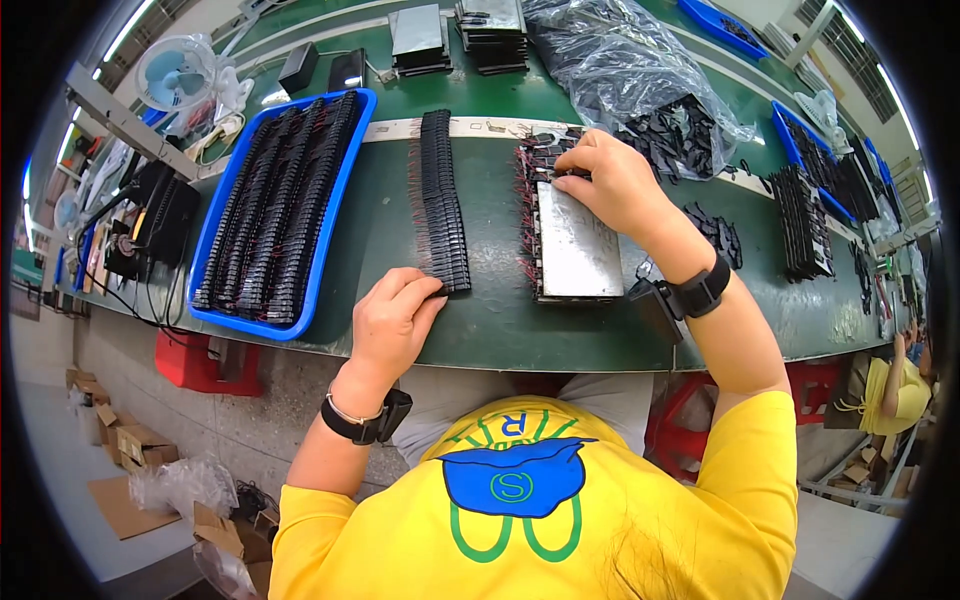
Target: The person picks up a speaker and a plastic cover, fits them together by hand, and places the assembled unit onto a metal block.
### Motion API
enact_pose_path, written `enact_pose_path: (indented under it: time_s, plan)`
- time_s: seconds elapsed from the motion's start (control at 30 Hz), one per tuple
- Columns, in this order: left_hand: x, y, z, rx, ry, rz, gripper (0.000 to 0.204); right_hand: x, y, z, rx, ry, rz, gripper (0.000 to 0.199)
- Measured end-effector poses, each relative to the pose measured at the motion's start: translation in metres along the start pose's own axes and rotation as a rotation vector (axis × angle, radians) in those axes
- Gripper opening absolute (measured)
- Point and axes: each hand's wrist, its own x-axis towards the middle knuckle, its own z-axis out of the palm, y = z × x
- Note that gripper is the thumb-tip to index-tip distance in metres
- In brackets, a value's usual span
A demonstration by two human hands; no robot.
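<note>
A long row of small black wired parts (440, 190) lies on the green table, thin red wires sticking out along its left side. At the row's near end my left hand (388, 318) pinches one of these parts between thumb and fingers. To the right is a flat silver metal plate (580, 245), with more black parts and red wires along its left and far edges. Over the plate's far edge, my right hand (610, 180) has thumb and forefinger closed on a small dark part, mostly hidden by the fingers.
A blue tray (368, 110) packed with wired parts stands left. Beyond the plate, a clear plastic bag (600, 60) spills black pieces (680, 140). Stacked plates (490, 40) stand at the back, more (800, 225) at right. A red stool (200, 365) is below the table.
</note>
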Motion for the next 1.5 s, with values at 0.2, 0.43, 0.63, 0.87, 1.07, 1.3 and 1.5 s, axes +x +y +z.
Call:
enact_pose_path:
  time_s: [0.2, 0.43, 0.63, 0.87, 1.07, 1.3, 1.5]
  plan:
    - [-0.001, 0.018, -0.008, -0.216, 0.085, 0.003, 0.017, -0.008, -0.005, 0.003, 0.003, 0.007, -0.072, 0.014]
    - [0.007, 0.045, 0.007, -1.360, -0.142, -0.696, 0.015, -0.071, -0.080, -0.010, 0.131, 0.130, -0.210, 0.021]
    - [-0.002, 0.048, 0.020, -1.345, -0.293, -0.719, 0.016, -0.101, -0.099, 0.001, 0.151, 0.149, -0.219, 0.028]
    - [-0.007, 0.058, 0.017, -1.311, -0.358, -0.768, 0.011, -0.117, -0.103, 0.010, 0.279, 0.120, -0.174, 0.031]
    - [-0.019, 0.058, 0.027, -1.032, -0.246, -0.439, 0.010, -0.127, -0.102, 0.013, 0.371, 0.075, -0.098, 0.032]
    - [-0.018, 0.064, 0.022, -0.670, -0.217, -0.039, 0.012, -0.135, -0.097, 0.013, 0.428, 0.054, -0.040, 0.030]
    - [-0.017, 0.055, 0.027, -0.707, -0.188, 0.088, 0.011, -0.140, -0.093, 0.015, 0.487, 0.153, -0.113, 0.027]
